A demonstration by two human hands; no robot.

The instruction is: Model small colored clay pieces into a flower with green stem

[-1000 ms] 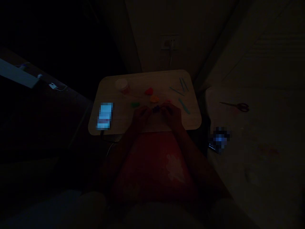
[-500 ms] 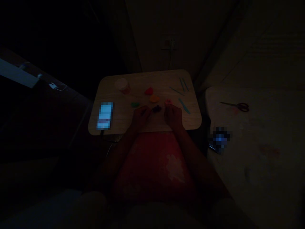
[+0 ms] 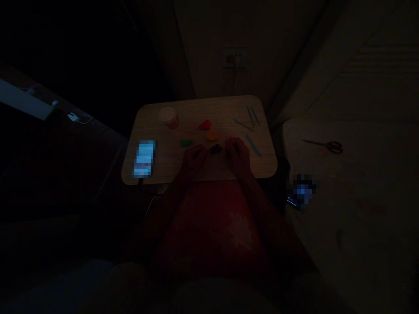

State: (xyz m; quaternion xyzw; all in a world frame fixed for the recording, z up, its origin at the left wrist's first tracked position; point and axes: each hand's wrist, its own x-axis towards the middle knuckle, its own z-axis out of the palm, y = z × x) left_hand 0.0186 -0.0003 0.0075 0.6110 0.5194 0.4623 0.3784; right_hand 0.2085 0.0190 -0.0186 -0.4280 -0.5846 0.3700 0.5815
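The picture is very dark. My left hand [image 3: 194,158] rests at the small table's near side, fingers curled; what they hold, if anything, is hidden. Between my hands lies a dark, lumpy piece of modelling clay [image 3: 215,149]. My right hand [image 3: 238,155] has its fingers closed over a pink lump of clay [image 3: 230,138], which they partly cover. Beyond the dark piece sit an orange lump [image 3: 212,135] and a red lump [image 3: 205,125]. A green lump [image 3: 186,143] lies just past my left hand.
On the wooden table [image 3: 147,131] are a lidded tub [image 3: 168,117], a lit phone [image 3: 144,158], thin sticks [image 3: 243,125] and a blue-green clay knife [image 3: 253,145]. Scissors [image 3: 327,145] and another device [image 3: 301,192] lie on a pale surface to the right.
My right hand has moved slightly forward, its fingers now over the pink lump that showed more fully before. My left hand and the other lumps look nearly unchanged.
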